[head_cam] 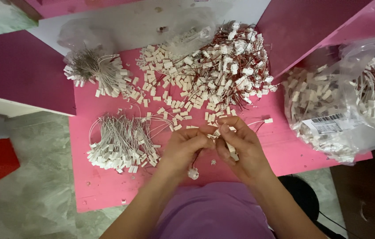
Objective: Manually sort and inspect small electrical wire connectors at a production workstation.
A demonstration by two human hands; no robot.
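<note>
1. The left hand (183,148) and the right hand (240,148) met just below the middle of the view, over the pink surface (107,186), fingertips pressed together.
2. Between those fingertips sat a small white connector block (216,134) — the left grip pinched it from the nine o'clock side, the right grip from three o'clock.
3. The right grip was also clenched round a second white block (233,152) that stuck out below its fingers at about five o'clock.
4. A dark red wire (195,158) hung down from the left hand toward six o'clock and ended in a white plug (193,173) dangling above the surface's near edge.
5. A thin white lead (258,122) ran from the right fingertips toward two o'clock and ended in a white block lying on the surface.
6. At nine o'clock from the hands lay a bundle of white-wired pieces (121,144), their blocks fanned along its lower edge.
7. At eleven o'clock, farther off, sat a second bundle (94,71) with grey wire ends gathered at its middle.
8. At twelve o'clock spread a large loose heap of white blocks and red wires (214,66) — its nearest pieces lay just beyond the fingertips.
9. At three o'clock a clear plastic bag (342,110) held more of the same parts and overhung the surface's right edge.
</note>
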